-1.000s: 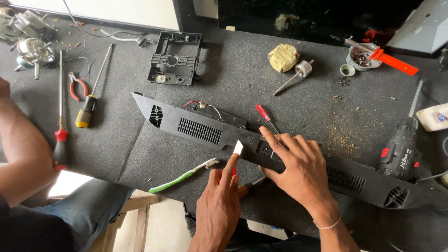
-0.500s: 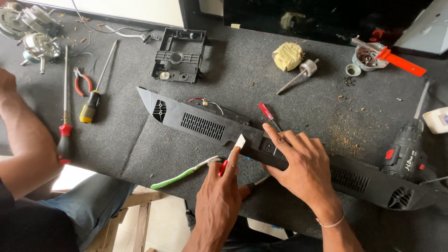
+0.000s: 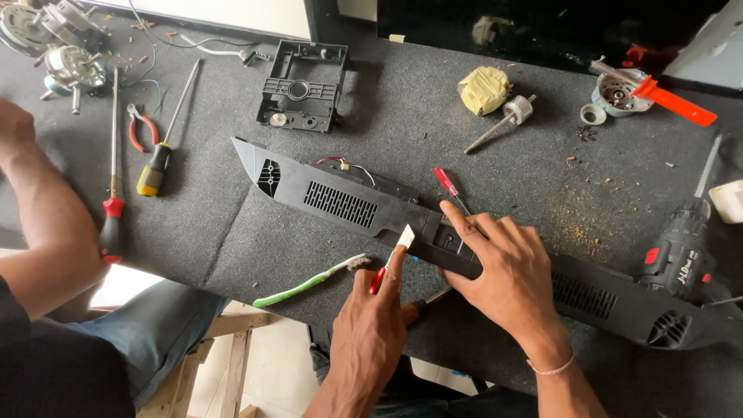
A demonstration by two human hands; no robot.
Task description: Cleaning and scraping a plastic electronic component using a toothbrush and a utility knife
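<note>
Head view: right hand (image 3: 507, 267) presses flat, fingers spread, on the long black vented panel (image 3: 364, 209) lying across the table (image 3: 480, 178) near its front edge, steadying it. Left hand (image 3: 375, 313) pinches a red-handled scraper (image 3: 396, 249), blade against the panel's edge.

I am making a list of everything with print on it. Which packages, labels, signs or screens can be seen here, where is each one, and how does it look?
Label on the cordless drill: right side of the table, a pale printed patch on the black body, beside a red switch.
Dark screen-like panel: top edge, black and glossy; whether it is a screen cannot be told.
No packages or signs show.
</note>
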